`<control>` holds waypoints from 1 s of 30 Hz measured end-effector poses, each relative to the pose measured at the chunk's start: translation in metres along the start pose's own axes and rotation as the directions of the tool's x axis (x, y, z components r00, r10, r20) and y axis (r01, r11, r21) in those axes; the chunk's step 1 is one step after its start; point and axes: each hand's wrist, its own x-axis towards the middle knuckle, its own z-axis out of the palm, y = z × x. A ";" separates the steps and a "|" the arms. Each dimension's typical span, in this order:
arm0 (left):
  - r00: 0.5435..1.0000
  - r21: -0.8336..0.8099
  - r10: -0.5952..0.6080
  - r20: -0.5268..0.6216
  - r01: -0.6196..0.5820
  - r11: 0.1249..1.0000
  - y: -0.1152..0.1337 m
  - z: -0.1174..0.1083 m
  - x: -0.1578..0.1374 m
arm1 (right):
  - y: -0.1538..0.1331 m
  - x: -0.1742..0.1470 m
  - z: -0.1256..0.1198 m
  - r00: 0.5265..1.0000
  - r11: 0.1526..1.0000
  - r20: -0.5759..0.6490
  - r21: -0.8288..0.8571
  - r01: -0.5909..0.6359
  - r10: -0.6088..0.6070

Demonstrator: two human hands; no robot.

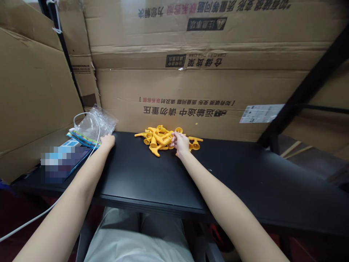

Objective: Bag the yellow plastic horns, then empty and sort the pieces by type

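A heap of yellow plastic pieces (154,140), with curved handle-like arms and round cup-shaped ends, lies on the black tabletop (152,178) near the cardboard. My right hand (180,143) is at the heap's right side, its fingers bent and closed on one yellow piece, partly hidden by the hand. My left hand (108,141) rests at the left, beside a clear plastic bag (94,122). Its fingers are curled in; whatever they may hold is hidden, and I cannot tell whether they grip the bag's edge.
Left of my forearm lies a phone (77,159), partly blurred out, beside a colourful packet (81,139). A white cable (40,215) runs past them and off the table. Tall cardboard (177,83) backs the table. A black metal post (308,80) slants up at the right.
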 end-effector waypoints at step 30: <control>0.873 -0.201 0.433 -0.226 -0.477 0.856 0.064 -0.001 -0.005 | -0.003 -0.021 0.009 0.959 0.959 0.237 -0.269 -0.085 0.152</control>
